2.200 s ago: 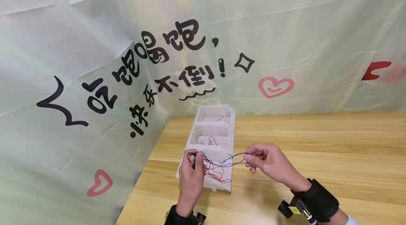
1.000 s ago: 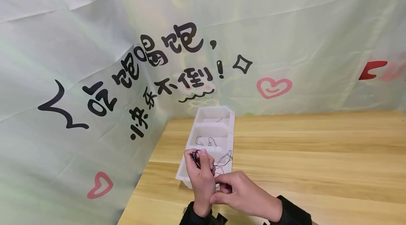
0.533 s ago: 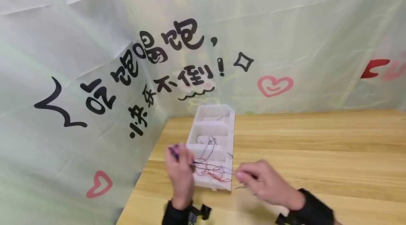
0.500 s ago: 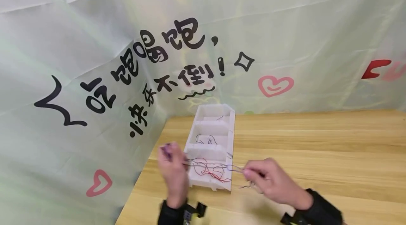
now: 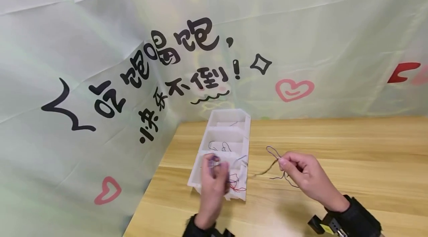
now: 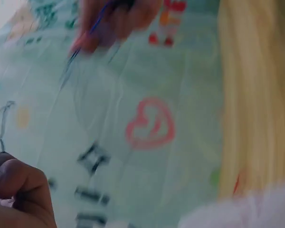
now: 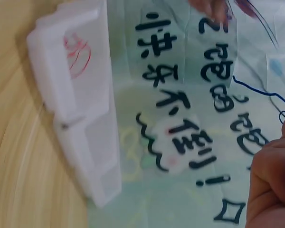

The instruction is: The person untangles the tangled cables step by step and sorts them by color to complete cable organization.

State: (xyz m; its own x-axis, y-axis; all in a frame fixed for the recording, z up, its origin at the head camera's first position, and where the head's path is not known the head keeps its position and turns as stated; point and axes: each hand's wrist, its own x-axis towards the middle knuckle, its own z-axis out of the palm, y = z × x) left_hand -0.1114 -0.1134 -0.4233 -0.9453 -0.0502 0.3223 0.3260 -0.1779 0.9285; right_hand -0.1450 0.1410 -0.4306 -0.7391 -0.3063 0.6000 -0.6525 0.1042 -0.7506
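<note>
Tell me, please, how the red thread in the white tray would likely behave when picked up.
The red thread is probably floppy, given its loose curves. It looks thin, so likely very light. Its crossing strands may snag.

Right fingers (image 5: 288, 169) farther right, left fingers (image 5: 206, 168) back over white bin (image 5: 247, 133)

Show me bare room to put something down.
Bare: the table right of the white tray, from the right grip to the curtain. Crowded: the tray's nearest compartment, with red thread beside the left grip; dark thread dangles between grips.
</note>
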